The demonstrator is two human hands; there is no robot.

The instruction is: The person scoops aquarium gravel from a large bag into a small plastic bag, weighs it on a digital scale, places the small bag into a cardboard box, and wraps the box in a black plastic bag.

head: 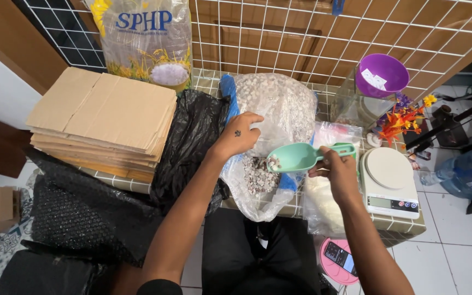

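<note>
My left hand (240,134) pinches rim of clear bag (271,117), holding mouth apart. My right hand (335,170) clamped on handle of green scoop (296,157), bowl level just over bag mouth, few pale chips inside. Bag lies on tiled tabletop (397,223), full of small grey-white chips. Second clear bag (326,196) of white grains beside right hand; white scale (389,180) just right. Step judged: scooping chips. Next move calls for level carry, no spill.

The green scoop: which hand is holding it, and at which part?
The right hand holds the green scoop by its handle end. The left hand grips the clear plastic bag at its open edge.
</note>
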